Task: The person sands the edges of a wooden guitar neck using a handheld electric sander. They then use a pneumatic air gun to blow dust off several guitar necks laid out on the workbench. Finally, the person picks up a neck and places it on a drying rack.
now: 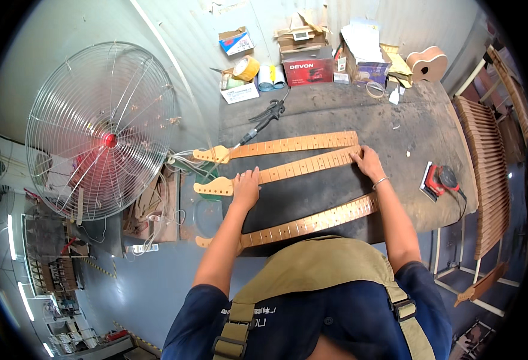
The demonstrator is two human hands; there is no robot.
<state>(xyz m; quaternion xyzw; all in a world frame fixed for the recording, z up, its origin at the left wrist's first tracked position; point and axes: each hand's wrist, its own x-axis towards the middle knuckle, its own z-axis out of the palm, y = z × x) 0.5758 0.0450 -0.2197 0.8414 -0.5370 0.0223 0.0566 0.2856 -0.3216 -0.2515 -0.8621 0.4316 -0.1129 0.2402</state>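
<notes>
Three pale wooden guitar necks with fretted fingerboards lie on the dark worktop, headstocks to the left. My hands are on the middle guitar neck [306, 168]. My left hand [246, 187] closes round it beside the headstock, and my right hand [369, 163], with a bracelet at the wrist, grips its heel end. Just beyond lies the far guitar neck [294, 143], its right end close to the middle one. The near guitar neck [312, 223], glossier and darker, rests along the front edge, partly behind my left forearm.
A large wire-caged fan [111, 139] stands at the left. An air blow gun [268, 114] lies behind the necks, and a red sander [441, 180] with its cord sits at the right. Boxes [307, 67] and a ukulele-shaped body [427, 64] line the back. A rack of necks [486, 168] stands right.
</notes>
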